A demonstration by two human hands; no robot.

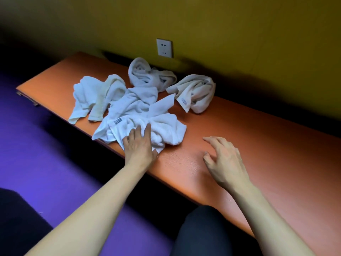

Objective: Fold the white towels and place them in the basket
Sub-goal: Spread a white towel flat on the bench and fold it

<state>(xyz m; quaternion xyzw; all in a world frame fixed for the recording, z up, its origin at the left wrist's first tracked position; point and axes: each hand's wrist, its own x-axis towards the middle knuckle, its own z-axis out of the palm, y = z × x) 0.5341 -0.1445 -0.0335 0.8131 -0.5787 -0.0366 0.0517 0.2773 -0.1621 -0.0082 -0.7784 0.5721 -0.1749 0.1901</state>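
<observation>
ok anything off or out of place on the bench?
No damage or spills. All four towels are still crumpled; the nearest towel overhangs the bench's front edge under the left hand. No basket is in view.

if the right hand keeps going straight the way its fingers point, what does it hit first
Probably the nearest crumpled white towel, at its right edge. The right hand hovers open over the bare orange padded bench, fingers aimed up-left across bare bench toward that towel, which the left hand presses. Height is unclear.
</observation>
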